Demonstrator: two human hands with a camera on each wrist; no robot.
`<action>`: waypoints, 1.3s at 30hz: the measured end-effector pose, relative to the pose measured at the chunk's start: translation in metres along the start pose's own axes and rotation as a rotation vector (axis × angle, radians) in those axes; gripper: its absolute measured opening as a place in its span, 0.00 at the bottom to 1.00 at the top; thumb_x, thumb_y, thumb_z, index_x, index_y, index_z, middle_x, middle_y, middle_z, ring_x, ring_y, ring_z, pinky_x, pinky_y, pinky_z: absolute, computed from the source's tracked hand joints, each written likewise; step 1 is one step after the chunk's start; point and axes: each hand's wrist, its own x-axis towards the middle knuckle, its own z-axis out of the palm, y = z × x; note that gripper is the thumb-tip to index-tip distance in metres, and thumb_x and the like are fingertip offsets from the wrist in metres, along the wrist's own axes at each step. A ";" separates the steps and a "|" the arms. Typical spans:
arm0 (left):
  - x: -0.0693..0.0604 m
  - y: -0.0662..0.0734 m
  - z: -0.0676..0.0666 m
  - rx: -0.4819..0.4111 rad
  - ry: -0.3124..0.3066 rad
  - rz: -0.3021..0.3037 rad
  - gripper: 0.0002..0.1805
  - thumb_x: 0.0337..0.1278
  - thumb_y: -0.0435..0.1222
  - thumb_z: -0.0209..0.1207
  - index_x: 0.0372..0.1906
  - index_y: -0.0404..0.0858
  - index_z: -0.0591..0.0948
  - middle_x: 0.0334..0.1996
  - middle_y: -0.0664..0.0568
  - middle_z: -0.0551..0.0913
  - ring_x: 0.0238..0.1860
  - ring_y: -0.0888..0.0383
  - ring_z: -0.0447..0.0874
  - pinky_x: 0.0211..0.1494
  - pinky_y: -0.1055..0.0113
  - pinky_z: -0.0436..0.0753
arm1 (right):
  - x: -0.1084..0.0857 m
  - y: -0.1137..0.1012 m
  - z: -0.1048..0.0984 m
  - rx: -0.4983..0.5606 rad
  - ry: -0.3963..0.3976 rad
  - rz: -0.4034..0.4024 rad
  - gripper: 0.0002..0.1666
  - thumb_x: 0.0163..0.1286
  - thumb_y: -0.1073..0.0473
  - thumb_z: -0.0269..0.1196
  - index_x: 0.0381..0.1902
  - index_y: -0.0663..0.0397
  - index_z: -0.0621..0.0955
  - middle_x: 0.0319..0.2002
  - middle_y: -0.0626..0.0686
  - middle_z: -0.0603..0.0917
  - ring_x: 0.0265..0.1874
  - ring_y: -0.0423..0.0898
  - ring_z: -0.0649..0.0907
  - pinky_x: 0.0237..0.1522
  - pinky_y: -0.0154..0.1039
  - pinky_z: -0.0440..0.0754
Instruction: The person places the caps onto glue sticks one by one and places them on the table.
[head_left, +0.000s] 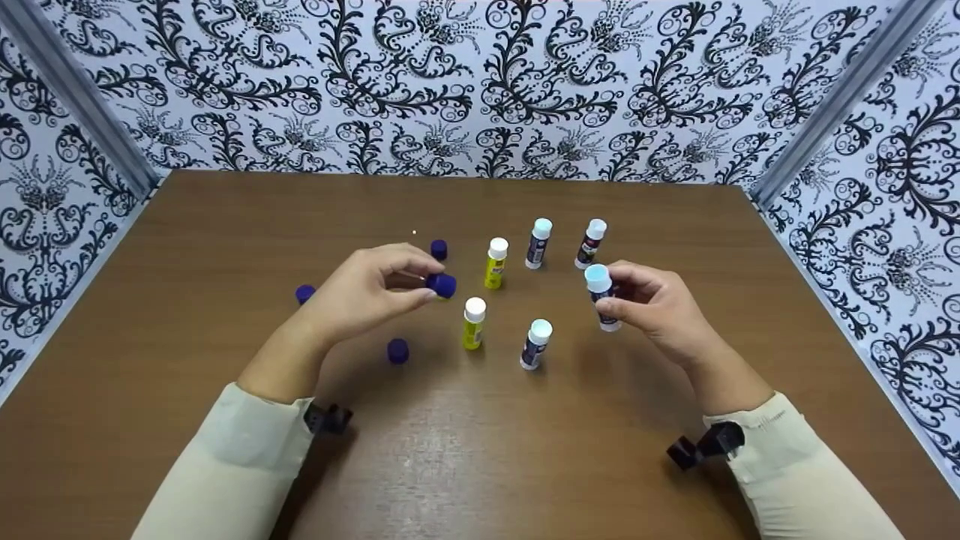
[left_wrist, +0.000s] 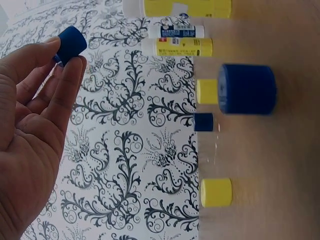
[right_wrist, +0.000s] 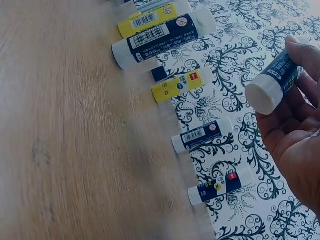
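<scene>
At the left of the brown wood-grain desk [head_left: 450,457], a dark blue round cap [head_left: 304,293] sits just beside the left hand [head_left: 356,291], whose thumb and fingertips pinch a dark blue cylindrical plastic cap [head_left: 442,285] above the surface. A near blue cap [head_left: 397,351] and a far blue cap [head_left: 439,250] rest close by; only the left wrist view reveals two yellow cylindrical caps [left_wrist: 216,192]. Next stand a near yellow glue stick [head_left: 473,323], barcoded, and a far yellow glue stick [head_left: 495,264] bearing a red square logo, then three upright white glue sticks with navy labels [head_left: 535,344]; the nearest shows a barcode, a slashed red circle and print too blurred to read. Rightmost, a smooth white-ended, navy-labelled glue stick [head_left: 604,304] leans, raised, in the curled thumb and fingers of the right hand [head_left: 656,309].
</scene>
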 end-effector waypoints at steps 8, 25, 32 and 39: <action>0.007 0.008 0.011 -0.031 -0.034 0.016 0.16 0.61 0.29 0.70 0.54 0.36 0.87 0.53 0.46 0.86 0.54 0.51 0.89 0.60 0.64 0.87 | -0.002 -0.003 0.004 0.005 -0.005 -0.037 0.20 0.65 0.77 0.68 0.55 0.71 0.83 0.44 0.49 0.87 0.38 0.39 0.85 0.39 0.30 0.87; 0.004 0.004 0.025 -0.066 -0.043 0.068 0.15 0.61 0.26 0.69 0.53 0.34 0.86 0.52 0.45 0.85 0.53 0.51 0.89 0.58 0.67 0.88 | -0.006 -0.009 0.010 -0.037 -0.009 -0.040 0.19 0.63 0.77 0.69 0.53 0.68 0.84 0.41 0.52 0.88 0.36 0.43 0.84 0.37 0.31 0.87; 0.001 0.008 0.032 -0.068 -0.073 0.084 0.16 0.62 0.28 0.69 0.54 0.35 0.86 0.54 0.46 0.85 0.56 0.52 0.87 0.60 0.67 0.87 | -0.007 -0.012 0.013 -0.004 -0.043 -0.068 0.19 0.64 0.77 0.68 0.53 0.69 0.84 0.39 0.52 0.87 0.32 0.41 0.84 0.31 0.30 0.85; 0.000 0.010 0.037 -0.086 -0.084 0.116 0.15 0.61 0.26 0.69 0.53 0.34 0.85 0.52 0.44 0.84 0.54 0.53 0.87 0.57 0.66 0.88 | -0.009 -0.015 0.017 -0.028 -0.075 -0.098 0.19 0.63 0.76 0.70 0.53 0.68 0.85 0.42 0.52 0.87 0.34 0.40 0.84 0.33 0.28 0.86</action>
